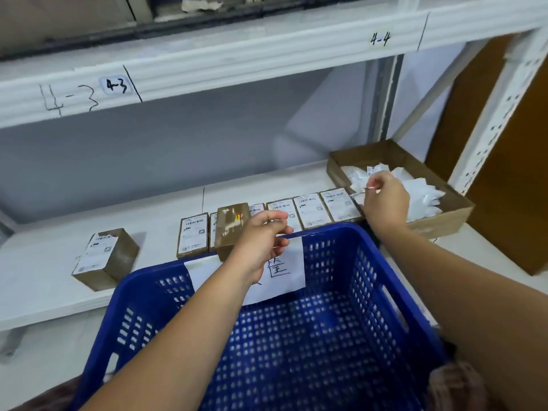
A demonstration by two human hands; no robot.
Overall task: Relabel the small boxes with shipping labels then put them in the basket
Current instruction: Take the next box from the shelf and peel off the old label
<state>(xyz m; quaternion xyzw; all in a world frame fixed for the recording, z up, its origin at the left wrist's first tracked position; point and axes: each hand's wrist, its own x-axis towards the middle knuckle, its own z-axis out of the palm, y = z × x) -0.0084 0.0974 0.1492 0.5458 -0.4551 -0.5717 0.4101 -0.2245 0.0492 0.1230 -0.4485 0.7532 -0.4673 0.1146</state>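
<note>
Several small brown boxes (pixel 311 210) with white shipping labels lie in a row on the white shelf (pixel 53 280). One brown box (pixel 229 223) with a torn label stands on that row, and my left hand (pixel 261 241) hovers just right of it over the basket rim, fingers loosely curled, holding nothing. Another labelled box (pixel 103 259) sits apart at the left. My right hand (pixel 385 200) pinches a thin white label (pixel 360 192) at the edge of a cardboard tray (pixel 456 209). The blue basket (pixel 326 229) in front of me holds no boxes.
The tray at the right holds a heap of white label sheets (pixel 421 188). A white paper sign (pixel 281 271) with handwriting hangs inside the basket's far wall. An upper shelf beam (pixel 207 69) marked 4-3 and 4-4 runs overhead. A brown panel (pixel 510 173) stands at the right.
</note>
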